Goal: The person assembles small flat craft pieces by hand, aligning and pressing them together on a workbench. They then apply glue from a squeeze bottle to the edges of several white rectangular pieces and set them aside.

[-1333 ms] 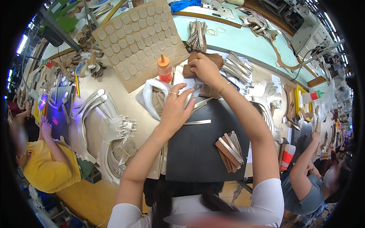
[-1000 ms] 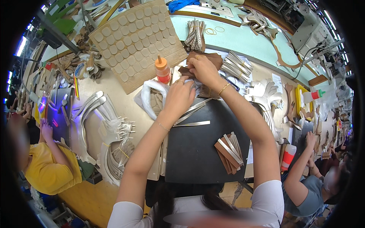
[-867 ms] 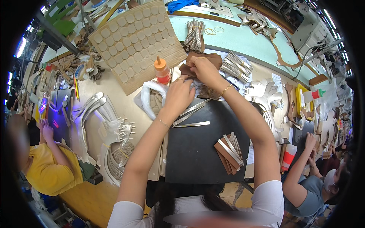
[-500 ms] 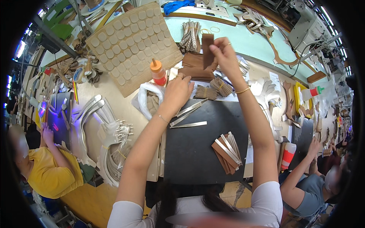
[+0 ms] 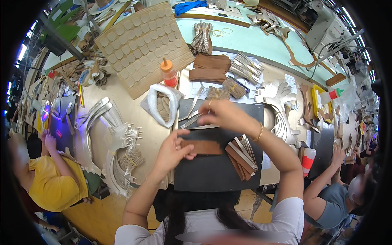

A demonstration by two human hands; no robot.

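Observation:
My left hand (image 5: 174,152) pinches one end of a brown leather strip (image 5: 207,147) over the black mat (image 5: 204,175). Above the mat's far left part, my right hand (image 5: 230,116) hovers with bent fingers apart, next to loose silver strips (image 5: 192,107). It partly covers these strips, and I see nothing held in it. To its right lies a fanned pile of brown strips topped with silver strips (image 5: 241,157). Beyond the mat are a stack of brown leather strips (image 5: 209,67), a bundle of silver strips (image 5: 247,66) and banded beige bundles (image 5: 234,88).
An orange-capped bottle (image 5: 169,73) and a white bag of beige pieces (image 5: 165,107) stand left of the mat. Behind them leans a board of rounded pieces (image 5: 143,45). Silver curved parts (image 5: 277,102) lie at right. Co-workers sit on both sides.
The brown strip has come from the far stack down over the mat and is now in my left hand. My right hand has let it go and moved to the silver strips.

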